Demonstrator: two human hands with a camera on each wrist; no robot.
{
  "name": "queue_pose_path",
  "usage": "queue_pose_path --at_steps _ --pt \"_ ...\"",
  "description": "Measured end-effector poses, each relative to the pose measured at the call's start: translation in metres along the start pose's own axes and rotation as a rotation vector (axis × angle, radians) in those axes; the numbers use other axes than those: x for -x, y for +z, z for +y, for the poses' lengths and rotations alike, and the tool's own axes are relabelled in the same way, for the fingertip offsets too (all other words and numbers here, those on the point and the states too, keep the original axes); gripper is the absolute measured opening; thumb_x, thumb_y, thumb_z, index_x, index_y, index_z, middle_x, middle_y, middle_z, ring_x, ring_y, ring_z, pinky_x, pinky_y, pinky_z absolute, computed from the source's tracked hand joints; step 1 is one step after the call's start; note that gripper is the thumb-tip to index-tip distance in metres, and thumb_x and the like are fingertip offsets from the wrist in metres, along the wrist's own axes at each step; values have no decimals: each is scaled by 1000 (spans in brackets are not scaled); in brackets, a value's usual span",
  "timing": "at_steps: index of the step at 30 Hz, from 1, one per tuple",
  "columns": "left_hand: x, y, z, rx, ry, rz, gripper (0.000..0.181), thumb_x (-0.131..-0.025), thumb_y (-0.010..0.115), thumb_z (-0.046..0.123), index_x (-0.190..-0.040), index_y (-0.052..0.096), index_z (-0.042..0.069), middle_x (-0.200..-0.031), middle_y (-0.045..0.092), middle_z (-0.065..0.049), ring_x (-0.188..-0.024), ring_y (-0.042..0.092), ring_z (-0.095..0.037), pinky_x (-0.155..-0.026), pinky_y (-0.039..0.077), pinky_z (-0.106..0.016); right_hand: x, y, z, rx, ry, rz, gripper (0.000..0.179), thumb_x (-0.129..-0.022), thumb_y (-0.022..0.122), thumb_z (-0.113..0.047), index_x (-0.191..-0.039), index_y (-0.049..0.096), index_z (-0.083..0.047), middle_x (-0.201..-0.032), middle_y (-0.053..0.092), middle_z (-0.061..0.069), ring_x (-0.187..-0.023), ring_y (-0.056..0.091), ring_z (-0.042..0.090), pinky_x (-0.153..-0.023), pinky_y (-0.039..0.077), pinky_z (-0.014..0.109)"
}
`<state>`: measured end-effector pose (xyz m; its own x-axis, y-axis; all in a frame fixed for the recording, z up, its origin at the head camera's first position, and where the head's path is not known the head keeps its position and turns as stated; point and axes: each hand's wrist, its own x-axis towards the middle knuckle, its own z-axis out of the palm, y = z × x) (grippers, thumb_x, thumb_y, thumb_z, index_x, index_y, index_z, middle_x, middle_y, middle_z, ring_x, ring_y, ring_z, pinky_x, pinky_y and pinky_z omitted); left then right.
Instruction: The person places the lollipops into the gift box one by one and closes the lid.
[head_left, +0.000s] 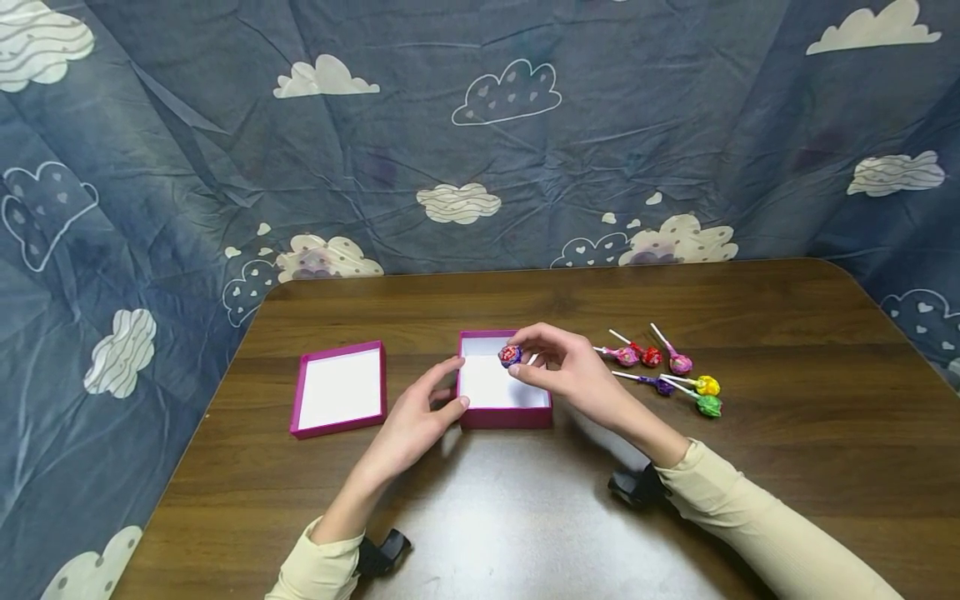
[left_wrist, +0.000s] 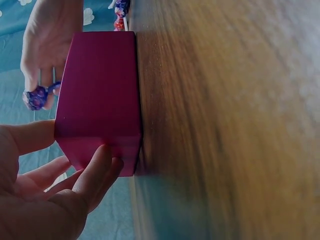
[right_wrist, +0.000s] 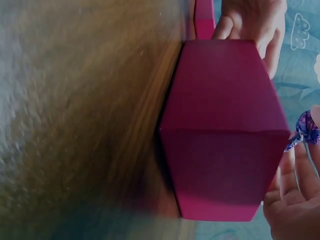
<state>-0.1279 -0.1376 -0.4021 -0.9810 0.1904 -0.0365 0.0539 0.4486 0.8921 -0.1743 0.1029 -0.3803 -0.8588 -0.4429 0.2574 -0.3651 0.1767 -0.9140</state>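
Note:
Over the open magenta box [head_left: 506, 419], my right hand [head_left: 577, 375] pinches a lollipop in a purple and red wrapper [head_left: 510, 356] between thumb and fingertips. Its candy head points left, and most of the stick is hidden by the fingers in the head view. My left hand [head_left: 411, 423] rests against the left wall of the box, thumb and fingers spread along it. The white inside of the box shows below the lollipop. From the left wrist, the fingers [left_wrist: 95, 172] touch the outside of the magenta wall near a corner.
Several lollipops lie to the right of the box, among them a red one [head_left: 651, 357], a yellow one [head_left: 707, 385] and a green one [head_left: 708, 406]. A magenta lid [head_left: 339, 429] lies at the left, white inside up. A cloud-patterned cloth [head_left: 420, 150] hangs behind the wooden table [head_left: 810, 467].

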Motion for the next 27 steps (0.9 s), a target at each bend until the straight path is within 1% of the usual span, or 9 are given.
queue_pose_path --at_steps 2,5,9,13,17,22,27 --pt "0 0 -1 17 -1 -5 55 -93 67 19 -145 49 21 -149 44 -8 -121 56 -33 -94 48 -50 -3 1 -4 14 0 -6 24 -88 72 -4 -111 66 -5 -100 69 7 -84 60 32 -70 50 34" --pt "0 0 -3 48 -1 -6 55 -93 68 18 -144 50 22 -149 45 -6 -121 56 -32 -93 48 -50 -8 2 -4 37 -13 -11 24 -87 72 -2 -111 66 -2 -99 69 9 -84 60 32 -70 49 37" --pt "-1 -1 -4 102 2 1 55 -91 70 15 -143 51 20 -148 45 -6 -120 57 -31 -93 48 -49 -16 4 10 87 -31 -11 23 -88 74 -9 -111 69 -10 -99 70 0 -85 62 23 -72 49 38" --pt "-1 0 -3 150 5 4 56 -90 70 11 -143 52 17 -148 45 -8 -119 58 -31 -92 49 -49 -21 7 19 139 -52 -13 23 -88 76 -15 -110 70 -17 -98 69 -8 -85 62 14 -75 49 37" --pt "-1 0 -4 152 12 4 55 -91 70 10 -143 52 17 -147 46 -7 -118 59 -29 -91 49 -46 -26 12 20 232 -68 4 23 -86 77 -15 -108 71 -17 -94 69 -9 -83 63 12 -76 50 35" --pt "-1 0 -6 153 28 0 54 -91 68 9 -142 53 15 -146 48 -6 -117 60 -27 -90 50 -44 -33 19 16 341 -33 0 23 -84 77 -15 -106 73 -13 -90 69 -7 -80 63 12 -72 50 33" --pt "-1 1 -5 160 34 3 54 -91 68 9 -142 52 13 -145 49 -7 -116 61 -28 -89 50 -42 -41 24 14 482 29 -31 27 -81 79 -19 -107 74 -14 -85 69 -6 -78 63 10 -70 48 32"
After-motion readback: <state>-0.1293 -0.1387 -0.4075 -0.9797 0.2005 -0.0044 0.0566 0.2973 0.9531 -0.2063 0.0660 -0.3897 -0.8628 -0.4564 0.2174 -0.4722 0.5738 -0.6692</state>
